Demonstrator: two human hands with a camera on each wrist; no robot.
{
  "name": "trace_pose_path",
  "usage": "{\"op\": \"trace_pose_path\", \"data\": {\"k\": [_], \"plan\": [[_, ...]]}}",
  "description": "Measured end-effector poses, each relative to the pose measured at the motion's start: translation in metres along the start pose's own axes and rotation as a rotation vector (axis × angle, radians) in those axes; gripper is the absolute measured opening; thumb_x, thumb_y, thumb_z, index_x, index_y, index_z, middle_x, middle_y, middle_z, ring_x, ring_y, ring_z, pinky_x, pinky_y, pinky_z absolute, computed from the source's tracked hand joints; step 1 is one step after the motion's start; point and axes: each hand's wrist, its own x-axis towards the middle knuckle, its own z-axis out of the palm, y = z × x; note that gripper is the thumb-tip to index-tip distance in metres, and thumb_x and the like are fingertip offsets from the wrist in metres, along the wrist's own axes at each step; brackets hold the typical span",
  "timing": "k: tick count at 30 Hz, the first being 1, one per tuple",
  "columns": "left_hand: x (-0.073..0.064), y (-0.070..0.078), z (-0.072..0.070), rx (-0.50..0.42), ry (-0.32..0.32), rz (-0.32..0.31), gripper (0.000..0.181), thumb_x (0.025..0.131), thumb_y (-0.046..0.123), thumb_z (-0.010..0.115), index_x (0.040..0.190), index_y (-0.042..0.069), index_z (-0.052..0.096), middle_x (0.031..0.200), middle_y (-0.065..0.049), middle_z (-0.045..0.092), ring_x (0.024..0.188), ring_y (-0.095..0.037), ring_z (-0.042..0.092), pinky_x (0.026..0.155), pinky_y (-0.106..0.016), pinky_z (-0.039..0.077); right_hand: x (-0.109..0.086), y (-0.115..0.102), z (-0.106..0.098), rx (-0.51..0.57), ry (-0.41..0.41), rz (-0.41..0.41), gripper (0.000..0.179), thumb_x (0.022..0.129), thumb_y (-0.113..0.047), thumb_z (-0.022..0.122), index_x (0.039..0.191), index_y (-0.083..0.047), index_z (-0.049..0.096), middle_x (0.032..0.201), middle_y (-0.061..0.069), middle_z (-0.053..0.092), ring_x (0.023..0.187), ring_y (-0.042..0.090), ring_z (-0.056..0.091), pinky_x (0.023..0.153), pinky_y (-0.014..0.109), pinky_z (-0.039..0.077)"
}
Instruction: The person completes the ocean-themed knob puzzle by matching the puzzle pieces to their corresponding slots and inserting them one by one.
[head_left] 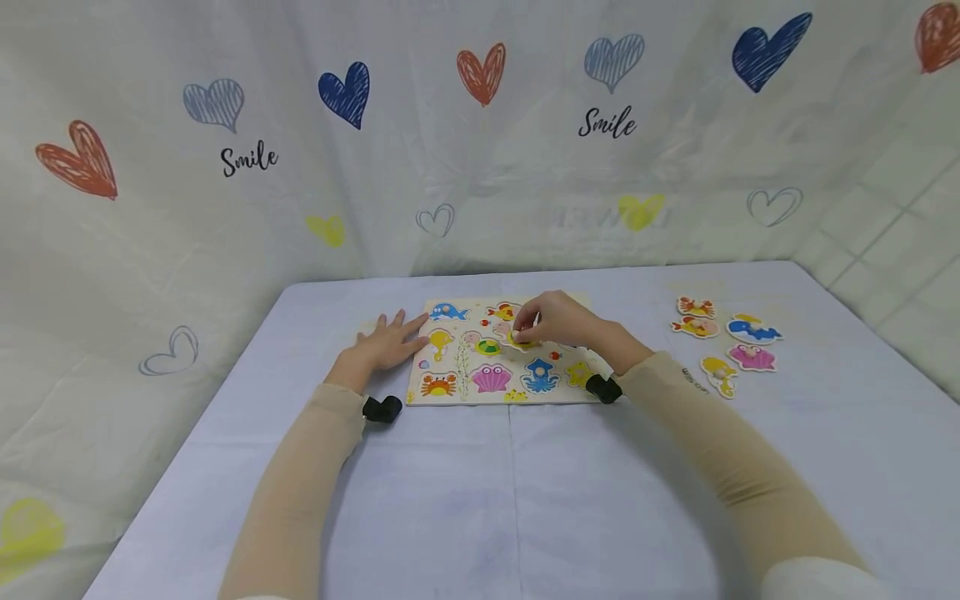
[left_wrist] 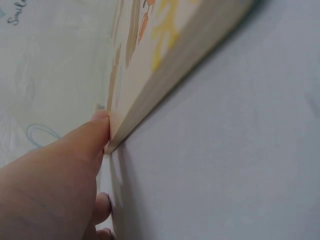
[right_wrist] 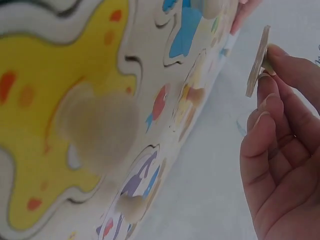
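A wooden peg puzzle board (head_left: 540, 399) with painted sea animals lies flat on the table. My left hand (head_left: 382, 343) rests beside its left side with the fingers spread; in the left wrist view the thumb (left_wrist: 85, 137) touches the board's edge. Over the middle of the board, my right hand (head_left: 564, 321) pinches a wooden puzzle piece (right_wrist: 258, 62) by its knob. That piece is edge-on in the right wrist view, raised off the board, and its picture is mostly hidden. A yellow starfish piece (right_wrist: 45, 100) with a round knob sits nearest that wrist camera.
Several loose pieces lie right of the board: a crab (head_left: 696, 307), a fish (head_left: 695, 327), a blue whale (head_left: 753, 331), a pink shell (head_left: 752, 358) and a yellow seahorse (head_left: 718, 373). A white cloth covers the table (head_left: 450, 500). Behind hangs a heart-patterned curtain (head_left: 525, 167).
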Motion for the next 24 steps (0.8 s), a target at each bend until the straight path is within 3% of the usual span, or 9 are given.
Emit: {"op": "trace_pose_path", "data": {"k": [9, 24], "plan": [[0.0, -0.001, 0.0, -0.001, 0.0, 0.001, 0.066, 0.108, 0.055, 0.035, 0.166, 0.029, 0.016, 0.17, -0.021, 0.0, 0.152, -0.05, -0.007, 0.112, -0.078, 0.001, 0.019, -0.012, 0.007, -0.087, -0.034, -0.043, 0.013, 0.092, -0.023, 0.08, 0.096, -0.01, 0.079, 0.087, 0.0, 0.07, 0.082, 0.018, 0.059, 0.072, 0.031, 0.049], [0.0, -0.001, 0.001, -0.006, -0.004, -0.006, 0.067, 0.108, 0.055, 0.035, 0.166, 0.03, 0.014, 0.17, -0.019, -0.001, 0.152, -0.049, -0.009, 0.113, -0.077, 0.0, 0.046, -0.02, 0.02, -0.159, -0.134, -0.014, 0.012, 0.093, -0.022, 0.079, 0.093, -0.01, 0.078, 0.089, 0.001, 0.07, 0.082, 0.017, 0.059, 0.08, 0.032, 0.051]]}}
